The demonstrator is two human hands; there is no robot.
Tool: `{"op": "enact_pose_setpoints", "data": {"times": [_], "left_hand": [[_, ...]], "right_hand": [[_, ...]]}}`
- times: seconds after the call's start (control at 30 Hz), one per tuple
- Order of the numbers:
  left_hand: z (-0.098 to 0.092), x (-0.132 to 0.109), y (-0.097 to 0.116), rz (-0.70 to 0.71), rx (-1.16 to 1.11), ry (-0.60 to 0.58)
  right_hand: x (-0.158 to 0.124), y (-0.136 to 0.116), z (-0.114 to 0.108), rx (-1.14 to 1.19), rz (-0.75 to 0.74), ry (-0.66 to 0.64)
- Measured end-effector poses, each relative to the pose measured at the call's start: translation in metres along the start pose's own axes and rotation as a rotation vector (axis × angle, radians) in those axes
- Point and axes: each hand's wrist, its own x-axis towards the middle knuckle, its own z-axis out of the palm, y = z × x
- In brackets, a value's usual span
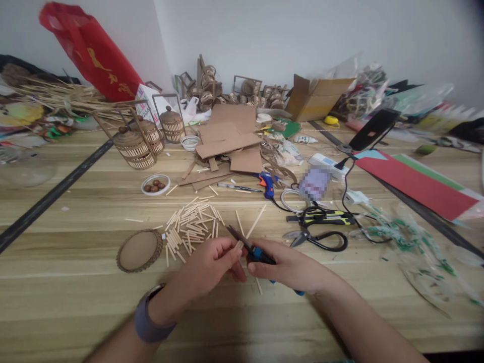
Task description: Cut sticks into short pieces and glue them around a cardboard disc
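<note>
Right hand (289, 266) grips cutters (249, 248) (left hand (209, 263) pinching a stick (239, 245)).

Grey wristband (151, 321) nr L hand (212, 264)

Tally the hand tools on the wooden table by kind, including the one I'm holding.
Blue-handled metal cutters, gripped in the right hand: 1
Black-handled metal scissors: 1
Blue plastic glue gun: 1
Yellow-and-black-handled tool: 1
Total: 4
Not counted: the short pale wooden stick pinched in the left hand.
</note>
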Motion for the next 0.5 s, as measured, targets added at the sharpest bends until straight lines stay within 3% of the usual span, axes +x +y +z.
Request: {"op": "enact_pose_setpoints", "data": {"times": [0.5], "left_hand": [[0.0005, -0.0024, 0.0028, 0.021, 0.051, 0.001]], "right_hand": [[-0.0003, -0.0041, 0.0070, -0.088, 0.017, 0.072]]}}
